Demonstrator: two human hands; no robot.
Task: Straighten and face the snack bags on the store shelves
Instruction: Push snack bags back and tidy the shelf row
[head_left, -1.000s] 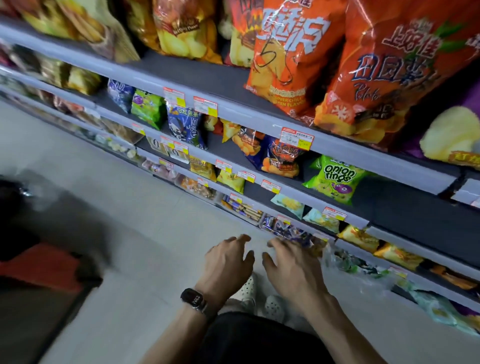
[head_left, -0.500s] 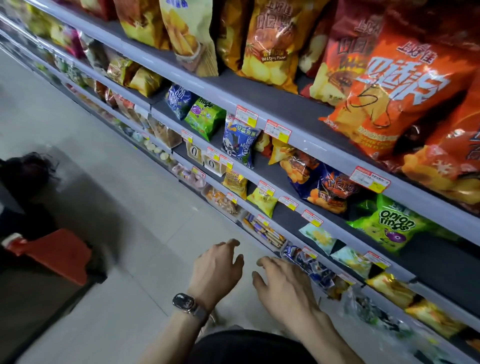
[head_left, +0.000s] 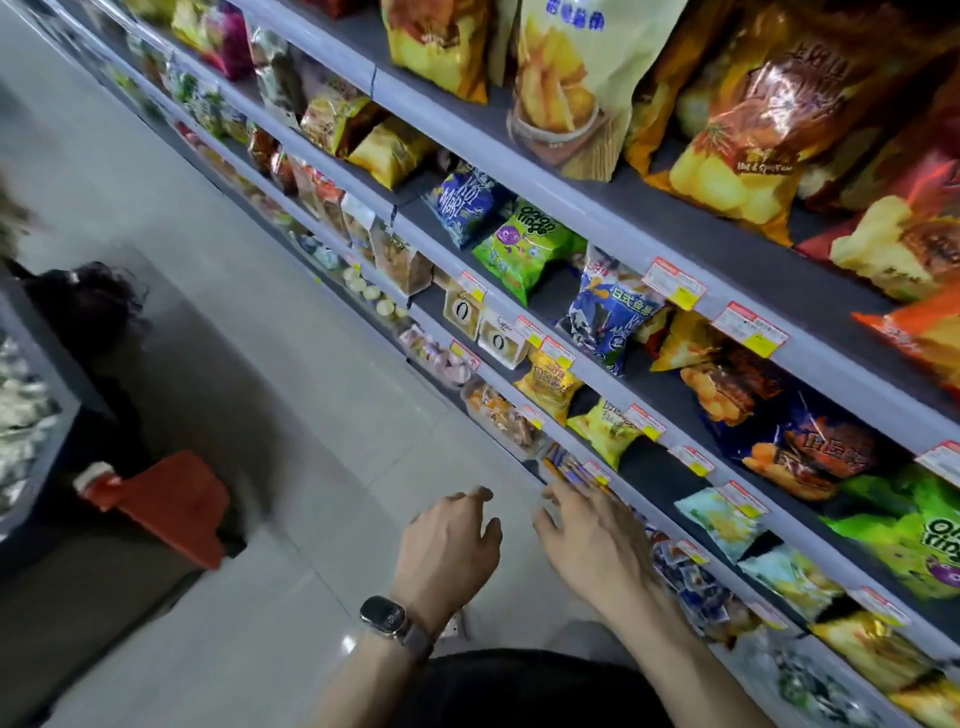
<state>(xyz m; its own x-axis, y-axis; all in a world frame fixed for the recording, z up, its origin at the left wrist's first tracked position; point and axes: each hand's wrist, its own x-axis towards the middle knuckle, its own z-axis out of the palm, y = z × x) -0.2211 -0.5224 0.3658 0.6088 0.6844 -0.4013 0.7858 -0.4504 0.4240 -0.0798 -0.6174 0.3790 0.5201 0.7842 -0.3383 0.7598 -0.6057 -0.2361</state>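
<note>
Grey store shelves (head_left: 587, 374) run diagonally from upper left to lower right, stocked with snack bags. A green onion rings bag (head_left: 524, 244) and a blue bag (head_left: 610, 317) stand on a middle shelf. Small yellow bags (head_left: 550, 384) lean one shelf lower. My left hand (head_left: 447, 545), with a watch on its wrist, hovers open over the floor. My right hand (head_left: 592, 540) is open too, fingers spread, reaching toward small blue-and-orange packets (head_left: 569, 470) at the front of the low shelf. Whether the fingers touch them I cannot tell.
Large orange and yellow chip bags (head_left: 737, 140) overhang the top shelf. Two small boxes marked "0" (head_left: 480, 327) sit on a shelf edge. An orange-red object (head_left: 171, 499) and a dark fixture stand on the tiled floor at left. Price tags line the shelf edges.
The view has swung left along the aisle. Both hands stayed open and moved left with it, the right hand now reaching the blue-and-orange packets on the low shelf.
</note>
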